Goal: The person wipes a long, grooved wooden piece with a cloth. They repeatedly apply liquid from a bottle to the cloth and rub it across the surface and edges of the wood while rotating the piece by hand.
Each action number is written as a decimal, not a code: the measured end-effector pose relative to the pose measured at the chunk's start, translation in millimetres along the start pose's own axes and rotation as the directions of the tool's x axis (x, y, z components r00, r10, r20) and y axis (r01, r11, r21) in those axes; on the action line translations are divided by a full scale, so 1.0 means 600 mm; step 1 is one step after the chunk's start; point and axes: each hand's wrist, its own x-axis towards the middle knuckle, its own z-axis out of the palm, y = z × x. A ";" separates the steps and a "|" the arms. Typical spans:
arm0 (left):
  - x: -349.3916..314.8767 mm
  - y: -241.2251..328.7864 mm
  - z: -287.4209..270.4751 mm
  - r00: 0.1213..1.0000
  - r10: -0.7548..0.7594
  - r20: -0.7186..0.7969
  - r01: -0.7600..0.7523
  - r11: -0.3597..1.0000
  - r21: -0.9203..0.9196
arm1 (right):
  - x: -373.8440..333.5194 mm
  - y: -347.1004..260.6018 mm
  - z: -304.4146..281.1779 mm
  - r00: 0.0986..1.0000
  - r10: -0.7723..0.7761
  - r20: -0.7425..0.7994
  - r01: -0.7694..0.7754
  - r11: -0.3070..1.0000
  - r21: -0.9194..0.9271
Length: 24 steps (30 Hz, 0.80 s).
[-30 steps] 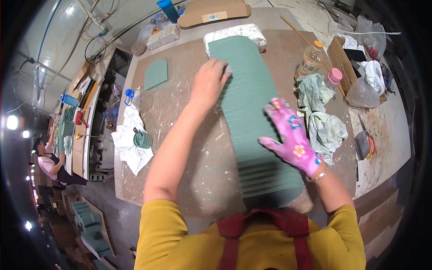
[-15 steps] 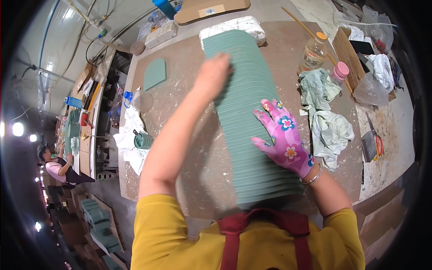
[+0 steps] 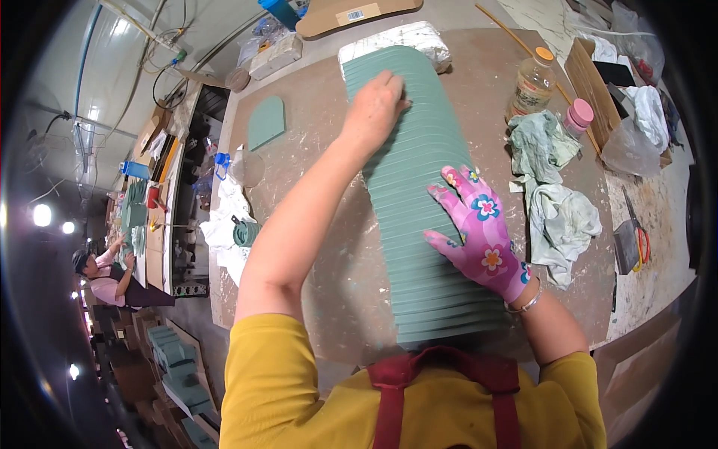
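1. Flat green round-ended pieces [image 3: 404,194] lie already fanned along the brown bench [image 3: 340,307], one matching piece [image 3: 267,122] apart; what remains isn't shown.
2. Bare left hand [image 3: 376,106]: fingers curled over them; grip unclear.
3. Pink flowered-gloved right hand [image 3: 482,232]: spread, gripping nothing.

The green pieces [image 3: 415,191] look matt and smooth, the tabletop [image 3: 318,93] dull and scuffed (pale-flecked, too). The rags [image 3: 562,224] are rumpled cloth, the bracelet [image 3: 532,302] shiny metal.
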 end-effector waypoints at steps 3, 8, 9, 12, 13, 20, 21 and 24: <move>-0.023 -0.018 -0.014 0.994 -0.079 0.072 0.075 0.995 0.060 | -0.004 0.012 -0.003 1.000 0.004 -0.021 -0.004 1.000 0.014; -0.024 -0.002 -0.007 0.998 -0.061 -0.010 0.061 0.997 0.051 | -0.001 -0.002 -0.006 0.998 -0.024 -0.052 0.026 0.999 0.040; -0.018 0.006 0.001 0.998 -0.029 -0.058 0.031 0.999 0.040 | 0.000 -0.002 -0.005 0.999 -0.023 -0.050 0.026 0.998 0.057; -0.015 0.007 0.007 0.998 -0.031 -0.057 0.032 0.999 0.018 | 0.000 0.003 -0.002 0.998 -0.017 -0.059 0.020 0.998 0.062; -0.016 0.003 0.000 0.998 -0.062 -0.018 0.062 0.998 0.009 | -0.002 0.005 -0.002 0.997 -0.014 -0.076 0.019 0.998 0.059; -0.015 0.013 0.009 0.995 -0.068 -0.072 0.069 0.998 0.014 | 0.002 0.001 -0.003 0.996 -0.021 -0.086 0.024 0.999 0.040; -0.012 0.018 0.008 0.995 -0.036 -0.091 0.038 0.999 0.019 | 0.002 0.002 0.000 0.996 -0.026 -0.085 0.030 0.998 0.053; -0.018 0.014 0.002 0.996 -0.085 -0.023 0.086 0.996 0.006 | -0.006 0.013 -0.005 0.997 -0.019 -0.079 0.025 0.997 0.069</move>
